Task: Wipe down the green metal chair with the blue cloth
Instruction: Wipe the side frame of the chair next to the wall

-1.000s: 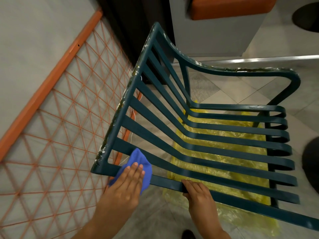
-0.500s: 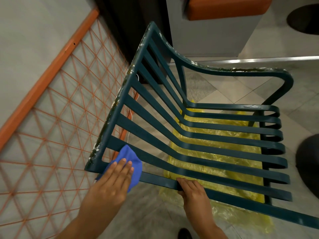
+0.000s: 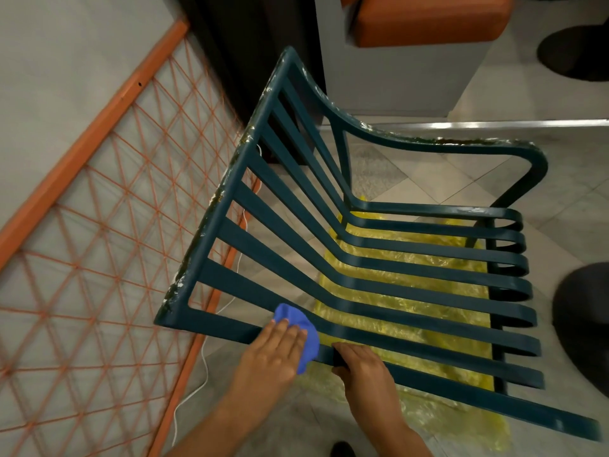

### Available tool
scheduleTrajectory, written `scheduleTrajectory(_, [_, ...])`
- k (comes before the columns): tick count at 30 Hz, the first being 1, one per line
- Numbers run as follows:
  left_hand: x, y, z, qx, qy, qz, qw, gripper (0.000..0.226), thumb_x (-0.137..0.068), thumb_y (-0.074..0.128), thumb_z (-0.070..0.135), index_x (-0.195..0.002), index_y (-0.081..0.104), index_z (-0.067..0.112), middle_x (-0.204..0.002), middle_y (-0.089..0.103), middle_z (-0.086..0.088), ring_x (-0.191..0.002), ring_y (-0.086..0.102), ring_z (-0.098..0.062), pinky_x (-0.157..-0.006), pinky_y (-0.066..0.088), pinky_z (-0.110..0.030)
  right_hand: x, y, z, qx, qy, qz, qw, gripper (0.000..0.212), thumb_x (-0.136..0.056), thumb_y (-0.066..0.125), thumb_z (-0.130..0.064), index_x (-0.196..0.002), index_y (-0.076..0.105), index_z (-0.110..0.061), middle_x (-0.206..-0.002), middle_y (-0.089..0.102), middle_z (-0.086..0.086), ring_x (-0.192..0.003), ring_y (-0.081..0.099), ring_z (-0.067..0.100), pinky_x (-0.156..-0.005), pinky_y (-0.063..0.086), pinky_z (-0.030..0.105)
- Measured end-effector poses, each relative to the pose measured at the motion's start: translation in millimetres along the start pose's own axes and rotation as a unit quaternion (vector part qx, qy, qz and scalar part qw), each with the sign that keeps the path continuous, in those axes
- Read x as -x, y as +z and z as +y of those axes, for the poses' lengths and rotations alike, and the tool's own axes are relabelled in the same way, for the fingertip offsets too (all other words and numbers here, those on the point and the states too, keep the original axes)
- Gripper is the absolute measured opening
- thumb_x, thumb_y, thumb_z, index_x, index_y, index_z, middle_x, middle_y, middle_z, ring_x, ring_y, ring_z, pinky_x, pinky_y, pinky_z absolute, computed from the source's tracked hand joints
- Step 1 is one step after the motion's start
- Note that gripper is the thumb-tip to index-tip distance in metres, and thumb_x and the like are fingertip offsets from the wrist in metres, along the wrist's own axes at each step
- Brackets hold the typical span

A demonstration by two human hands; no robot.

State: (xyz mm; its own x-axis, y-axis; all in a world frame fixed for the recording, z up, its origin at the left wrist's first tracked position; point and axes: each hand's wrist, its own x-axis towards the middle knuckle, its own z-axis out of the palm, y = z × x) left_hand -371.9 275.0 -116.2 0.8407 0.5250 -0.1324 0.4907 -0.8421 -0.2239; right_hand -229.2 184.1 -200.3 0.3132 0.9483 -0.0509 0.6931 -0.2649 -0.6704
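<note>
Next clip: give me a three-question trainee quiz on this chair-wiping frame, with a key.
1. True or false: the left hand presses the blue cloth flat against the chair's nearest slat.
2. What does the right hand grip?
A. the cloth
B. the nearest slat
C. the orange lattice
3. Fill in: under the green chair lies a ___ plastic sheet.

Key: 1 true; 2 B; 3 yellow.

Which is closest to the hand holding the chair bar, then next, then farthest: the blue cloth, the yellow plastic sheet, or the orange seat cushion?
From the right hand:
1. Blue cloth, just to its left under the left hand.
2. Yellow plastic sheet, on the floor beneath the chair.
3. Orange seat cushion, far at the top.
</note>
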Motion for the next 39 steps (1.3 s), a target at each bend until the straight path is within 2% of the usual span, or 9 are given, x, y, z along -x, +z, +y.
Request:
scheduleTrajectory(4, [25, -6, -31, -0.054, -0.045, 0.023, 0.997, 0.060, -0.096, 0.005, 0.002, -0.111, 0.064, -0.002, -0.113, 0.065, -0.019, -0.110, 0.055, -0.036, -0.108, 0.012, -0.040, 1, -2, -1, 0.007, -0.012, 0.015, 1.000, 0.055, -0.038, 0.094, -0.013, -0.087, 0.072, -0.021, -0.073, 0.067, -0.011, -0.064, 0.063, 0.009, -0.055, 0.049, 0.018])
scheduleTrajectory(7, [29, 0, -27, -0.062, -0.053, 0.040, 0.996, 0.035, -0.085, 0.049, 0.001, -0.120, 0.053, -0.005, -0.117, 0.062, -0.021, -0.114, 0.053, -0.038, -0.111, 0.011, -0.042, 1, 0, -1, 0.007, -0.011, 0.018, 1.000, 0.055, -0.038, 0.094, -0.012, -0.088, 0.072, -0.020, -0.074, 0.068, -0.012, -0.065, 0.063, 0.009, -0.057, 0.050, 0.019])
scheduleTrajectory(10, [6, 14, 12, 0.004, -0.025, 0.013, 1.000, 0.070, -0.044, 0.086, 0.012, -0.109, 0.063, 0.002, -0.110, 0.067, -0.015, -0.106, 0.060, -0.027, -0.103, 0.038, -0.044, 0, 1, -1, 0.000, -0.002, 0.005, 1.000, 0.052, -0.041, 0.093, -0.013, -0.088, 0.071, -0.022, -0.075, 0.068, -0.012, -0.066, 0.062, 0.008, -0.058, 0.050, 0.020])
scheduleTrajectory(17, [5, 27, 20, -0.028, 0.031, 0.058, 0.997, 0.038, -0.081, 0.048, 0.010, -0.119, 0.056, 0.006, -0.117, 0.064, -0.011, -0.111, 0.059, -0.027, -0.112, 0.007, -0.041, -2, -1, -1, -0.023, -0.003, 0.005, 1.000, 0.043, -0.043, 0.092, -0.012, -0.077, 0.068, -0.023, -0.066, 0.065, -0.013, -0.058, 0.059, 0.007, -0.054, 0.037, 0.008])
scheduleTrajectory(21, [33, 0, -32, -0.104, 0.015, 0.116, 0.988, 0.046, -0.098, 0.003, 0.004, -0.141, 0.010, -0.009, -0.125, 0.055, -0.014, -0.137, 0.021, -0.036, -0.114, 0.006, -0.042, -1, -3, -1, 0.005, -0.008, 0.016, 1.000, 0.052, -0.033, 0.095, -0.013, -0.078, 0.070, -0.022, -0.063, 0.063, -0.010, -0.056, 0.060, 0.009, -0.048, 0.045, 0.017])
scheduleTrajectory(27, [49, -64, -65, -0.094, -0.020, 0.117, 0.989, 0.041, -0.096, 0.005, 0.000, -0.134, 0.021, -0.005, -0.118, 0.057, -0.028, -0.109, 0.054, -0.044, -0.109, 0.012, -0.045, 0, 1, 0, -0.003, -0.015, 0.034, 0.999, 0.058, -0.031, 0.095, -0.011, -0.083, 0.071, -0.021, -0.069, 0.065, -0.012, -0.060, 0.061, 0.010, -0.051, 0.048, 0.019])
scheduleTrajectory(32, [34, -3, -28, -0.071, -0.026, 0.104, 0.992, 0.048, -0.095, -0.002, 0.000, -0.139, 0.018, -0.008, -0.121, 0.057, -0.022, -0.127, 0.039, -0.034, -0.114, 0.004, -0.042, 0, 2, 1, 0.011, -0.026, 0.035, 0.999, 0.060, -0.028, 0.096, -0.015, -0.083, 0.073, -0.018, -0.070, 0.066, -0.012, -0.062, 0.062, 0.008, -0.056, 0.048, 0.016])
scheduleTrajectory(36, [12, 9, -5, -0.062, -0.017, 0.083, 0.994, 0.055, -0.091, 0.011, -0.004, -0.111, 0.062, -0.001, -0.110, 0.066, -0.017, -0.103, 0.063, -0.030, -0.112, 0.002, -0.038, 0, 3, 0, 0.013, -0.016, 0.023, 1.000, 0.061, -0.025, 0.096, -0.017, -0.081, 0.073, -0.020, -0.069, 0.067, -0.014, -0.060, 0.062, 0.006, -0.054, 0.049, 0.016])
scheduleTrajectory(39, [17, 7, -17, -0.042, -0.012, 0.087, 0.995, 0.046, -0.090, 0.017, -0.004, -0.129, 0.041, -0.009, -0.112, 0.066, -0.015, -0.104, 0.062, -0.029, -0.111, 0.007, -0.039, -1, 2, 0, 0.006, -0.015, 0.015, 1.000, 0.061, -0.025, 0.096, -0.017, -0.082, 0.073, -0.021, -0.069, 0.066, -0.015, -0.060, 0.062, 0.006, -0.053, 0.048, 0.016])
